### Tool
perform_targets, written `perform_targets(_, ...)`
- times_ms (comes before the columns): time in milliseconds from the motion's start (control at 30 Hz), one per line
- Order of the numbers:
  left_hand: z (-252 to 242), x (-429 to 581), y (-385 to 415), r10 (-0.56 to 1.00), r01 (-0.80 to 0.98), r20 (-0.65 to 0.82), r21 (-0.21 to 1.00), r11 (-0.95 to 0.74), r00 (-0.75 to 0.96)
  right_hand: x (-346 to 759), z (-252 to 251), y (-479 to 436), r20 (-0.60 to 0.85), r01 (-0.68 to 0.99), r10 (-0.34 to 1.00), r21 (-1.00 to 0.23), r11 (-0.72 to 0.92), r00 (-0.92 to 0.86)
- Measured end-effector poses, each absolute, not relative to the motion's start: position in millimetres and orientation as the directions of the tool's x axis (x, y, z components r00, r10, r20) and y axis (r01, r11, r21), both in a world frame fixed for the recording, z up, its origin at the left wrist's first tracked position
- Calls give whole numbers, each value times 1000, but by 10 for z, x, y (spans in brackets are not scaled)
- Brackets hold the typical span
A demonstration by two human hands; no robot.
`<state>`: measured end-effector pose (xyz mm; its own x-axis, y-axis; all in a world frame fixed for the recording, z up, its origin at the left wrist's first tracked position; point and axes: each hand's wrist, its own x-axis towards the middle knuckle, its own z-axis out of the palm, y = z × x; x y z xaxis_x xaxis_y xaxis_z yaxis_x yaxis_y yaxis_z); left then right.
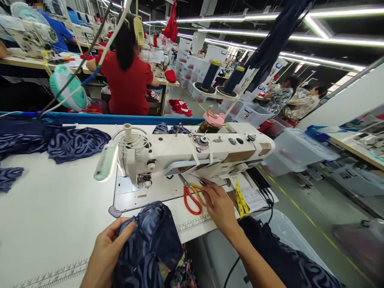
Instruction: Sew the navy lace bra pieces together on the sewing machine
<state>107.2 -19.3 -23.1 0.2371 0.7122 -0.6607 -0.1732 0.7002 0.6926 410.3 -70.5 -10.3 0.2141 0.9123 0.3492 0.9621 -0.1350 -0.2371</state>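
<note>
My left hand (106,248) pinches the gathered edge of a navy-blue patterned fabric piece (150,240) between thumb and fingers, at the front edge of the sewing table. A floral print shows at the fabric's lower side. My right hand (220,206) is at a pair of scissors (192,200) with one red and one orange handle, its bent fingers on the orange one. The blades point under the arm of a white sewing machine (192,150). A slim dark reddish object (207,182) lies just beyond my fingertips, partly hidden by them.
Navy fabric pieces (79,144) lie at the table's back left. A yellow tape measure (241,200) and a phone (258,177) are right of my hand. A plastic bin (282,224) with navy fabric stands below. A person in red (129,84) sits ahead, near a green fan (67,88).
</note>
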Motion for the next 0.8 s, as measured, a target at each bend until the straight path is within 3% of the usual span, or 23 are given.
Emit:
perform_targets(100,-195,1130,-189,711,-179,-655,691,701,256,4362,-209,-809,307,965,915,-113,-237,260)
perform_targets(433,-46,1200,-220,795,-194,-552,776,600,252,4691,-390,-896,230,989,962,7,-151,145)
perform_targets(600,-81,1167,-230,795,-210,-549,771,601,259,4633,-285,-978,289,962,922,14,-272,256)
perform_targets(700,-116,1159,-227,794,-217,-543,770,600,273,4427,-144,-1024,367,931,857,-193,-309,361)
perform_targets(767,-130,1165,-222,796,-225,-535,770,597,281,4187,-55,-1026,293,845,867,-484,-229,403)
perform_targets(800,-132,1170,-220,797,-229,-535,769,597,282,4035,-16,-1013,187,748,905,-637,-185,382)
